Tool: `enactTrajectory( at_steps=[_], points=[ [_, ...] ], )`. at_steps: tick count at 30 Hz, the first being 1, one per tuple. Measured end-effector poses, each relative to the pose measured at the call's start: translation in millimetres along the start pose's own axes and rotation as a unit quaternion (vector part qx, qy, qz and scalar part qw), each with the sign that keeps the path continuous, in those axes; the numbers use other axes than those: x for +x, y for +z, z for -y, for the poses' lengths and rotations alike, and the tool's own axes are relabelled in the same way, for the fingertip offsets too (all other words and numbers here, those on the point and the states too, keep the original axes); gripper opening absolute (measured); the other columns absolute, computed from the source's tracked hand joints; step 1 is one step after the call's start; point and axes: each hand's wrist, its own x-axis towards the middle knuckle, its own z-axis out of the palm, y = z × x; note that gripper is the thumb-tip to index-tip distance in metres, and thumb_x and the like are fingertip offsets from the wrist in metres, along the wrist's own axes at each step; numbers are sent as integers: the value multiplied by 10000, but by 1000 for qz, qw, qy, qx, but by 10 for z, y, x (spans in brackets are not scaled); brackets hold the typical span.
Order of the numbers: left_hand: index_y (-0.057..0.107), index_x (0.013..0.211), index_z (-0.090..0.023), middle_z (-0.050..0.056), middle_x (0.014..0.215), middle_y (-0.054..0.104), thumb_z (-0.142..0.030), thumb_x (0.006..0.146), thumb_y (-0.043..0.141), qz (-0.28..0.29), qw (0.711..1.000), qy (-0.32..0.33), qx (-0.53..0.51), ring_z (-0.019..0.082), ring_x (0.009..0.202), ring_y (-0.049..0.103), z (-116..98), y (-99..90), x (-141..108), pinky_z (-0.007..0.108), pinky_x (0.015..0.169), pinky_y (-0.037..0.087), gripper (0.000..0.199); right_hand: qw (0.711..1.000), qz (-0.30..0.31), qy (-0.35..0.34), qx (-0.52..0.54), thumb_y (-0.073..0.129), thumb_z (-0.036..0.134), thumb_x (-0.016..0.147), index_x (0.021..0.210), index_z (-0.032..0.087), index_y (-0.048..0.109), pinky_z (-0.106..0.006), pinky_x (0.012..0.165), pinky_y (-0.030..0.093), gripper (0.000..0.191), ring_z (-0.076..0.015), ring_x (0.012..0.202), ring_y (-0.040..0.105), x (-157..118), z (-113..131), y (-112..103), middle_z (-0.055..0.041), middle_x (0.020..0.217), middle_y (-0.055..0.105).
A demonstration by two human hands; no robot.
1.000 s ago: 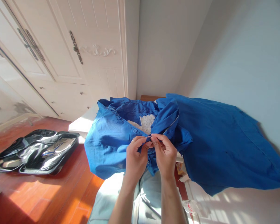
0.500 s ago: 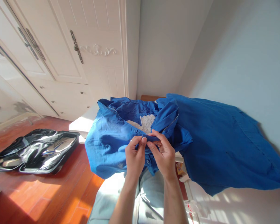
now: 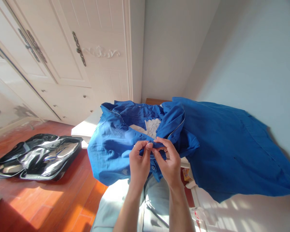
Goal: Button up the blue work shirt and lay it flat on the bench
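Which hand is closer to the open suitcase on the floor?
Left. The left hand is to the right of the suitcase; the right hand is beyond it, farther right.

There are two hands (image 3: 140, 164), one suitcase (image 3: 42, 158) and five small knobs (image 3: 84, 96).

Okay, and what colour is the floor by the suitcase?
Reddish orange floor, clearest in the head view.

A: Where's the cam?
B: On wearer's head, 1 view, facing fwd & down.
A: How near?
B: L hand (image 3: 140, 164) & R hand (image 3: 168, 162) close, approx. mid-frame, bit low; wardrobe (image 3: 106, 32) & wall (image 3: 251, 58) farther back.
A: Coverage?
B: Wide FOV, floor (image 3: 74, 193) at L to wall at R; legs (image 3: 111, 206) btm ctr.
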Motion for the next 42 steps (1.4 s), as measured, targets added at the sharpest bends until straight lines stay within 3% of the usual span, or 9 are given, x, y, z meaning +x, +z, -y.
enactTrajectory(
  at_steps=[8,13,24,32,42],
  points=[
    [685,801,-173,5,706,687,-405,883,630,0,1000,-18,-15,147,680,623,11,6,-17,231,635,479,252,998,15,-34,-44,599,130,920,1274,265,605,-312,867,578,379,-185,1020,674,26,-15,-15,-60,1116,704],
    [707,928,-172,35,828,726,-391,837,711,-13,996,-40,-73,165,781,669,31,1,-24,257,724,520,237,997,-8,-46,-67,599,142,917,1274,267,623,-334,873,584,380,-197,1010,691,28,-5,-15,-57,1116,723],
    [715,968,-187,42,866,711,-352,844,712,-17,997,-22,-68,169,821,656,62,26,-37,286,780,523,207,996,-34,78,-8,694,254,865,1181,236,719,-363,867,604,317,-224,940,725,-20,-25,-20,-57,1030,763],
    [728,944,-186,42,849,712,-352,855,692,-15,999,-6,-51,169,799,653,54,27,-36,286,768,521,191,975,-57,188,103,770,281,793,1165,196,725,-368,849,610,385,-223,916,723,-37,-6,23,-72,1031,759],
    [721,923,-190,31,828,718,-342,869,673,-20,999,-12,-48,162,779,656,90,11,-16,262,732,515,169,976,-33,187,110,742,279,807,1173,201,715,-394,901,593,375,-234,981,707,-22,13,53,-80,1065,746]
  ],
)
